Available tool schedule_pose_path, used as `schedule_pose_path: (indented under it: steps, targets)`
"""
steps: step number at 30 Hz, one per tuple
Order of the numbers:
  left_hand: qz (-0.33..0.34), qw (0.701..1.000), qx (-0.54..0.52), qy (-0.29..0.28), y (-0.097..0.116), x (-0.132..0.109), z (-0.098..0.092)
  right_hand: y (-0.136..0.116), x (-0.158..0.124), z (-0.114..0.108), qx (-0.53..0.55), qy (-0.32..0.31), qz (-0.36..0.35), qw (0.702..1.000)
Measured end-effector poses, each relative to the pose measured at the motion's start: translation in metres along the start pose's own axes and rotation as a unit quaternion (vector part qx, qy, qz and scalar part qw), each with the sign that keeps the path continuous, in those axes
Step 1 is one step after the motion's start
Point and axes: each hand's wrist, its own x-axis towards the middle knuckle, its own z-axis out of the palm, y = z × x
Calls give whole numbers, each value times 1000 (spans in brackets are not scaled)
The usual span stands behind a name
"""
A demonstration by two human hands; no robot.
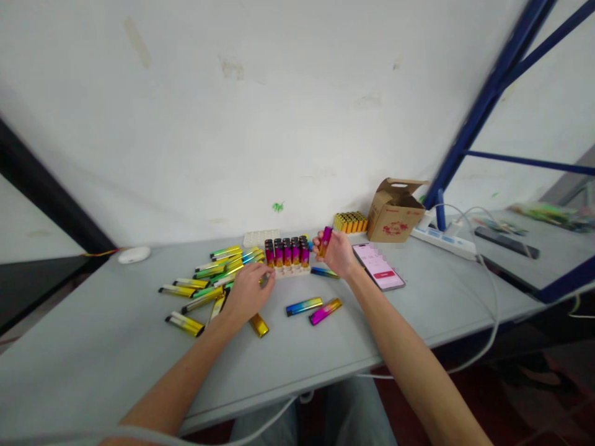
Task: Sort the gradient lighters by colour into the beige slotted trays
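Note:
Upright between the fingers of my right hand (338, 253) is a purple-and-gold lighter (326, 240). My left hand (251, 286) is closed at the right edge of a pile of yellow, green and silver lighters (204, 296). From its fingertips pokes the short shiny end of what looks like a lighter (264, 280), most of it hidden. Between the hands, rows of purple lighters (287, 253) with black tops stand in a pale holed tray (297, 271). A blue-and-yellow lighter (304, 306) and a pink-and-gold lighter (325, 311) lie in front. A gold lighter (259, 325) lies below my left hand.
A second holed tray (260, 238) lies against the wall. Yellow-orange lighters (351, 223) stand in a block beside an open cardboard box (395, 214). A phone (379, 266) lies right of my right hand, with a power strip (444, 241) and cables beyond.

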Motion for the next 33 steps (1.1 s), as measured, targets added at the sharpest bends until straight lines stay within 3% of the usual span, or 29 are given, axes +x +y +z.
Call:
schedule_pose_path:
  steps: [6,11,16,22,33]
  targets:
    - [-6,1000,-4,3,0,1,0,3,5,2,-49,41,-79,995]
    - [-10,1000,-1,-7,1,0,-1,7,7,-4,-214,79,-219,949]
    - [-5,1000,5,1,1,0,-2,7,-2,4,-316,43,-238,917]
    - [-4,1000,28,6,0,1,-2,18,-10,13,-486,-42,-304,819]
    - [-4,1000,20,6,0,1,0,25,-2,-1,-679,-12,-347,647]
